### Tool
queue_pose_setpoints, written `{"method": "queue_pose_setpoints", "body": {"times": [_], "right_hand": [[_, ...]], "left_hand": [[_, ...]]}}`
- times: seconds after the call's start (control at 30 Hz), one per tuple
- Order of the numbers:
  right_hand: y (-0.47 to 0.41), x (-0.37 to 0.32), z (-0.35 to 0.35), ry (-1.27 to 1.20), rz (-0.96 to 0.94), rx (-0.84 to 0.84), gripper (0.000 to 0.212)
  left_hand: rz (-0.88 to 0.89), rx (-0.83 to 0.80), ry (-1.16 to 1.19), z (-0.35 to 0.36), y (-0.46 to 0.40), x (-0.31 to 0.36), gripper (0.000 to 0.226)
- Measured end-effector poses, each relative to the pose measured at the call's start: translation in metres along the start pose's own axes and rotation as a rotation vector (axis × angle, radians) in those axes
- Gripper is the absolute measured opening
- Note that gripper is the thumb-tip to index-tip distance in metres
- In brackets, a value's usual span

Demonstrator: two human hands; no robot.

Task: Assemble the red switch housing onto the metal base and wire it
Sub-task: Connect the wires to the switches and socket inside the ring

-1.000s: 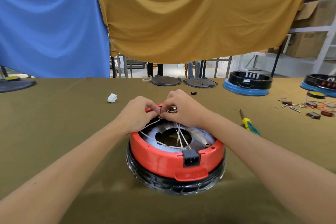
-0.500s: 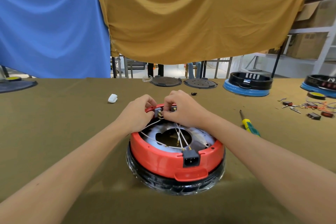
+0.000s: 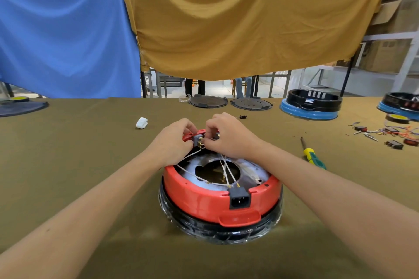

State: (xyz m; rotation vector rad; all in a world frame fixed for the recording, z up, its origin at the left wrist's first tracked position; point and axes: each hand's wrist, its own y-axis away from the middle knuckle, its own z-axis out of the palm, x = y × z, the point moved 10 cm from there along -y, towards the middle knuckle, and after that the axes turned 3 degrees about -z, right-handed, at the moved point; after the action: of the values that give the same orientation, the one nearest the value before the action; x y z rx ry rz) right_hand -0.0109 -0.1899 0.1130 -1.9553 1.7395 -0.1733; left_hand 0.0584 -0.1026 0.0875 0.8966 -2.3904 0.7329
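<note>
Housing: red plastic ring (image 3: 204,201), glossy, round, seated on the base in the middle of the table; a tab juts from its near wall.
Base: bright metal plate (image 3: 251,169) inside the ring with a dark round opening; a black rim wrapped in clear film shows below the red.
Socket: black two-pin inlet (image 3: 239,198) set in the near wall of the housing.
Switch: small grey block (image 3: 196,139) with brass terminals at the far rim of the housing.
Wires: thin white leads (image 3: 227,171) run from the socket across the opening up to the switch.
Left hand: (image 3: 174,144) fingers curled tight, thumb and forefinger pinching the switch at the far rim.
Right hand: (image 3: 229,136) fingers curled, tips pinched at a wire end right against the switch terminals; the exact contact is hidden.
Table: olive cloth (image 3: 79,165), matte, lightly creased.
Screwdriver: yellow and green handle (image 3: 313,157), lying right of the housing, apart from it.
White piece: small rounded lump (image 3: 141,123) left of the hands.
Loose parts: small switches and coloured wires (image 3: 385,135) at far right.
Far edge: two dark discs (image 3: 229,102), blue-rimmed black units (image 3: 310,104).
Backdrop: blue cloth (image 3: 63,36) and mustard cloth (image 3: 238,25) hanging.
</note>
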Motion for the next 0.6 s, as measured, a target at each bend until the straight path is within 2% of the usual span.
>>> {"method": "queue_pose_setpoints", "body": {"times": [0.6], "right_hand": [[-0.0026, -0.0003, 0.0023, 0.089, -0.016, -0.014, 0.016]], "left_hand": [[0.025, -0.004, -0.036, -0.0007, 0.0012, 0.0050, 0.015]]}}
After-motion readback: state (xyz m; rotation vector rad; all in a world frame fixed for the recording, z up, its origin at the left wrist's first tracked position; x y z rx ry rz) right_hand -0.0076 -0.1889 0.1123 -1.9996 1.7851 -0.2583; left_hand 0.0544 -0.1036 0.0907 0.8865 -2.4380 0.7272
